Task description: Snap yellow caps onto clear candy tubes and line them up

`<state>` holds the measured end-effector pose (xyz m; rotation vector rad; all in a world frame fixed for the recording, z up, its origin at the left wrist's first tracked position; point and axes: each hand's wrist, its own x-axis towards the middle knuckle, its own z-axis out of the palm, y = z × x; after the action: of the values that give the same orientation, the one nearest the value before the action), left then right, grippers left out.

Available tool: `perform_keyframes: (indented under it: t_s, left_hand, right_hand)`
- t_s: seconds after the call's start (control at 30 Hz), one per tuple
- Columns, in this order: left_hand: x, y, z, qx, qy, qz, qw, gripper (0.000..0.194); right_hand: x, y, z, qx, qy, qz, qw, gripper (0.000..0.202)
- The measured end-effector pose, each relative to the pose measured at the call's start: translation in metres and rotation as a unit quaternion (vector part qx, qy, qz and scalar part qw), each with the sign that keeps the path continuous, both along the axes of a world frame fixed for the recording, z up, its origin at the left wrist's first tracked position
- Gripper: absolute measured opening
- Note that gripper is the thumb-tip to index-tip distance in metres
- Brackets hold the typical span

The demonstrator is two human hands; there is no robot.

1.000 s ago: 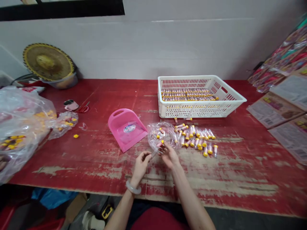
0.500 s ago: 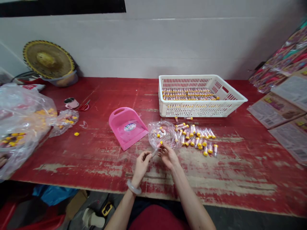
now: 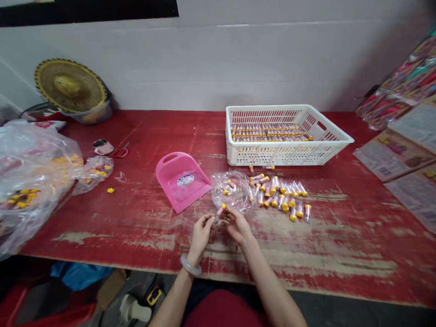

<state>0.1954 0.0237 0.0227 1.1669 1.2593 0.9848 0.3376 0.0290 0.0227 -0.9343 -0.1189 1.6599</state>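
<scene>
A small clear tube (image 3: pixel 220 212) with a yellow cap and a pink printed piece inside is between my two hands above the table's front half. My left hand (image 3: pixel 200 235) pinches its lower end between thumb and fingers. My right hand (image 3: pixel 240 228) has its fingers bent at the capped end, touching the tube. Just beyond lies a crinkled clear plastic bag (image 3: pixel 238 200) with a few yellow-capped pieces in it. To its right, many similar capped tubes (image 3: pixel 281 200) lie loose on the table.
A white slotted crate (image 3: pixel 289 156) holds rows of capped tubes. Left of the bag lies a pink dustpan (image 3: pixel 184 186). Farther left are a yellow cap (image 3: pixel 111 190), scissors (image 3: pixel 121 152), a mug (image 3: pixel 102 147) and plastic bags (image 3: pixel 37 150). Printed boxes (image 3: pixel 402 150) stand at right.
The yellow-capped pink piece has gone down into the clear tube, drawing nearer to my left fingers. My right hand has moved slightly left and lower. The view has shifted a little.
</scene>
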Motion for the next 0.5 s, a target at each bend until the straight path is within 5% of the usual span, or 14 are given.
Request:
perform_keyframes:
  t_s: [0.27, 0.5]
  left_hand:
    - [0.002, -0.002, 0.005, 0.008, 0.018, 0.004, 1.000, 0.033]
    - [0.004, -0.001, -0.010, 0.001, -0.016, 0.063, 0.998, 0.047]
  right_hand:
    - [0.002, -0.002, -0.009, 0.063, -0.225, -0.078, 0.969, 0.029]
    - [0.006, -0.015, -0.023, 0.074, -0.289, -0.016, 0.954, 0.023]
